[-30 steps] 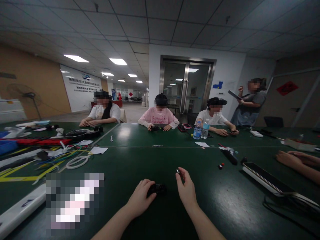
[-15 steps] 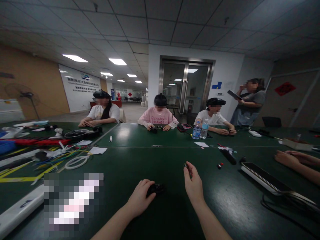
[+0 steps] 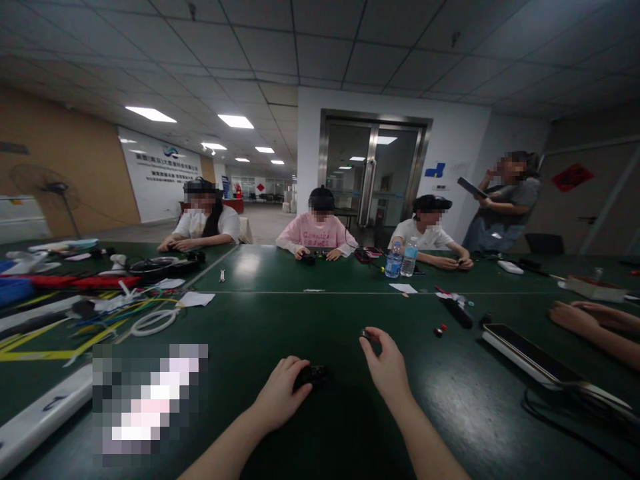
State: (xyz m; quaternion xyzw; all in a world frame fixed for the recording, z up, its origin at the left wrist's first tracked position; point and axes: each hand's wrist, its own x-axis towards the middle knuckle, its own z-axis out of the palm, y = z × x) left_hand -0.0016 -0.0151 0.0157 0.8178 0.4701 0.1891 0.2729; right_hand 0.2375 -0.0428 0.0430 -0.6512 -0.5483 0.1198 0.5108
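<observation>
My left hand (image 3: 283, 392) is closed around one end of a black, oblong object with small details on top (image 3: 317, 375), low at the table's near middle; its exact kind is too dark to make out. To the right, my right hand (image 3: 386, 365) pinches a small dark piece (image 3: 367, 334) between thumb and fingertips, held above the dark green table (image 3: 345, 440). The two hands are apart, and the small piece does not touch the black object. Part of the black object is hidden by my left fingers.
On the right lie a flat, dark-topped device (image 3: 525, 357), a black tool (image 3: 456, 312) and small red-and-black bits (image 3: 440, 331). Two water bottles (image 3: 409, 257) stand further back. Cables (image 3: 155, 323) and a white strip (image 3: 50, 410) are at left. Several people sit around the table; one stands.
My right hand has shifted slightly left with the small dark piece, and its fingers have turned toward the left. My left hand stays on the black object.
</observation>
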